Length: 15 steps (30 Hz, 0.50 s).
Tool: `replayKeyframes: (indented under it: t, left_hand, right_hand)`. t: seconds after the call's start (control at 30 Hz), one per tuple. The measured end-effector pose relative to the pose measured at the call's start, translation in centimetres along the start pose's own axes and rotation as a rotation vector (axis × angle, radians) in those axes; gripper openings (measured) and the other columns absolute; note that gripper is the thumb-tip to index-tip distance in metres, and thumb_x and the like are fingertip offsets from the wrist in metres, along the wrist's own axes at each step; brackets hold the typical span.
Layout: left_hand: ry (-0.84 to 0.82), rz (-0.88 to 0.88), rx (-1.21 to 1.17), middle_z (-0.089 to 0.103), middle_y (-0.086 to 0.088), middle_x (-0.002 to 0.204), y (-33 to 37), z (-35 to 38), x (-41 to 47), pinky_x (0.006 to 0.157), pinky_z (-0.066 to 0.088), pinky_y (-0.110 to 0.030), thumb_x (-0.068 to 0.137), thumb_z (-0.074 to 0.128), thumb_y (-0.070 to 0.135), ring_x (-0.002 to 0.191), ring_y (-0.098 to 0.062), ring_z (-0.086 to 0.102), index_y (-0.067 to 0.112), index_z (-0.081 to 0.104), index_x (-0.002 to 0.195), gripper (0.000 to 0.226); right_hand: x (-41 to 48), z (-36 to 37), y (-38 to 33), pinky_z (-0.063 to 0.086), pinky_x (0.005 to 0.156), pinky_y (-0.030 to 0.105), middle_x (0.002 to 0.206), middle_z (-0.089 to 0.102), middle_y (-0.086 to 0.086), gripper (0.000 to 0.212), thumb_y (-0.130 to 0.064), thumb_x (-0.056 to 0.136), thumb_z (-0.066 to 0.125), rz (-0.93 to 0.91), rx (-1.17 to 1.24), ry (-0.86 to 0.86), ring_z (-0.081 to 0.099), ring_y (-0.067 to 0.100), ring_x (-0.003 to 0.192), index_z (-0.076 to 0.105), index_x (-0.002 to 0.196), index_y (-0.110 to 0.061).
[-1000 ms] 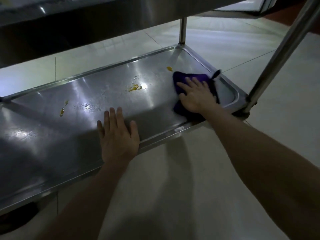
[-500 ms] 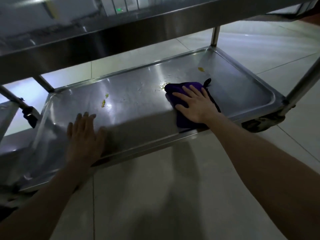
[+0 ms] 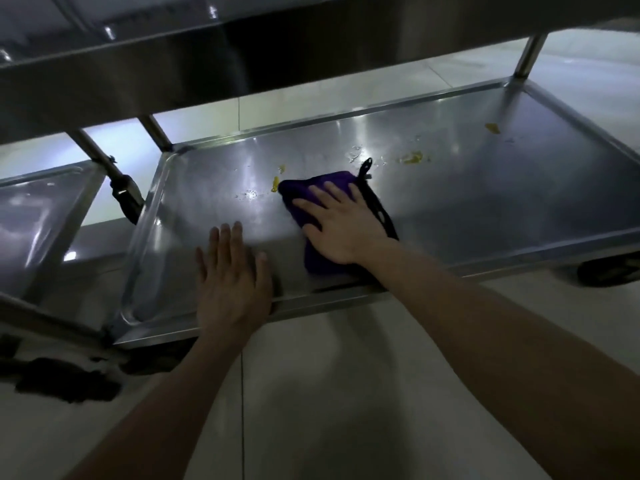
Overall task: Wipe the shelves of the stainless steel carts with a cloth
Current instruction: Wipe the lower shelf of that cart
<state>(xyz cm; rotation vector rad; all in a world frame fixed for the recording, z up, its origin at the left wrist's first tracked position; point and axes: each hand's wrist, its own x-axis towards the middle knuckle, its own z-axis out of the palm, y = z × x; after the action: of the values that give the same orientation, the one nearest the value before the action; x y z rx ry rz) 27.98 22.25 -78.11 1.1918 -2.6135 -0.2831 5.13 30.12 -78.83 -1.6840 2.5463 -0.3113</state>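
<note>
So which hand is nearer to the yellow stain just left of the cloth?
Right. The right hand presses the cloth, its fingertips just right of the stain. The left hand lies flat at the near edge of the shelf, lower left of the stain.

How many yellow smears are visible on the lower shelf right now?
4 yellow smears on the shelf: one toward the far right; one beyond and right of the purple cloth; two small ones just off its left corner. The cloth may hide more.
</note>
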Motion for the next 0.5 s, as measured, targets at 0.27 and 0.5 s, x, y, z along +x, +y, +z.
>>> replayKeyframes:
  t: [0.27, 0.5]
  left_hand:
    - [-0.02, -0.065, -0.405, 0.019, -0.007, 0.18, -0.4, -2.9, 0.3, 0.136, 0.003, -0.052, 0.097, 0.028, 0.044, 0.169, -0.02, 0.001, 0.015, 0.027, 0.169, 0.077]
    - [-0.014, -0.413, -0.106, 0.029, -0.031, 0.17, -10.2, -6.3, 2.8, 0.124, 0.027, -0.062, 0.111, 0.048, 0.047, 0.155, -0.053, 0.03, 0.011, 0.031, 0.168, 0.07]
  right_hand:
    - [0.6, -0.1, -2.3, -0.008, 0.131, 0.061, 0.181, 0.007, -0.003, 0.076, -0.074, 0.096, 0.01, -0.073, -0.014, -0.061, -0.002, 0.023, 0.167, 0.015, 0.168, -0.05]
    - [0.5, -0.3, -2.5, -0.008, 0.132, 0.056, 0.181, 0.009, -0.007, 0.063, -0.065, 0.107, 0.031, -0.038, -0.004, -0.04, -0.002, 0.017, 0.167, 0.018, 0.167, -0.052]
